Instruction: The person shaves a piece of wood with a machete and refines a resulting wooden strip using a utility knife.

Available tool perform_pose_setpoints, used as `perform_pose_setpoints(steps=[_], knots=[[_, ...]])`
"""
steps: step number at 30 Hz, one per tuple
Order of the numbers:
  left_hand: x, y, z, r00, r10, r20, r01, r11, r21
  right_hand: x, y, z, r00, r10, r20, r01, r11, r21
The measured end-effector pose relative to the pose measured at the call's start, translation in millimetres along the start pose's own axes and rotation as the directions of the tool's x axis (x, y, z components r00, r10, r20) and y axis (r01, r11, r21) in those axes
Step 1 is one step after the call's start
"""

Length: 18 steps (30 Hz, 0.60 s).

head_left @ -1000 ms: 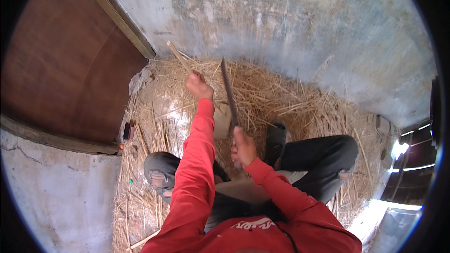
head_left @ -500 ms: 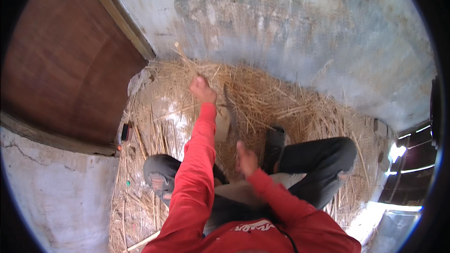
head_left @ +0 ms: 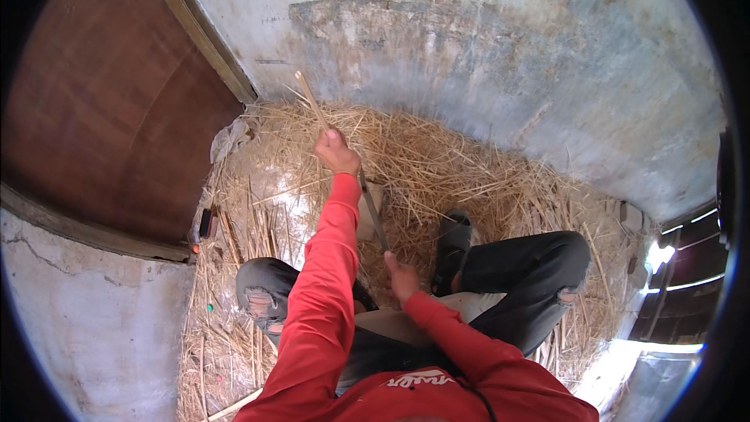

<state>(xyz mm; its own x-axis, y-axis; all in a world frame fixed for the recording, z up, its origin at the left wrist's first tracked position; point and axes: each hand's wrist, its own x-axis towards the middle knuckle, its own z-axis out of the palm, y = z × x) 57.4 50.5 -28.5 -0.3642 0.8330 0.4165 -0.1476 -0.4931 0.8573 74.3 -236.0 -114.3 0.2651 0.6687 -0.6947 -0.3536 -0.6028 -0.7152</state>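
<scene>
My left hand (head_left: 337, 153) is closed around a pale wooden stick (head_left: 312, 101), which juts up and away toward the wall. My right hand (head_left: 403, 280), lower and nearer my body, grips a long, narrow, dark-bladed knife (head_left: 373, 215). Its blade slants up and left to the left wrist, and the tip is hidden behind that hand or sleeve. Under the blade sits a pale block (head_left: 367, 223), partly covered by my left forearm. Whether the blade touches the stick or the block I cannot tell.
Straw and split slivers (head_left: 437, 164) cover the floor around my bent legs. A stained wall (head_left: 500, 62) rises ahead, with a brown door (head_left: 117, 109) at left. By the door lies a small dark object (head_left: 208, 223). Loose bricks (head_left: 631, 216) sit at right.
My right hand has come slightly down and left, and the knife has swung left toward my left wrist. The stick has tilted slightly; my left hand has barely moved.
</scene>
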Motion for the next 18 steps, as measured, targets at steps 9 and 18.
perform_pose_setpoints(steps=[9,18], knots=[[2,-3,-8,1.000,0.029,0.001,-0.029,0.999,0.031,-61,-160,17,0.637,-0.770,-0.044,0.557,0.421,0.716],[5,-13,-24,0.993,0.115,0.019,-0.116,0.988,0.106,-13,-38,0,0.953,0.253,0.169,-0.291,0.920,0.263]])
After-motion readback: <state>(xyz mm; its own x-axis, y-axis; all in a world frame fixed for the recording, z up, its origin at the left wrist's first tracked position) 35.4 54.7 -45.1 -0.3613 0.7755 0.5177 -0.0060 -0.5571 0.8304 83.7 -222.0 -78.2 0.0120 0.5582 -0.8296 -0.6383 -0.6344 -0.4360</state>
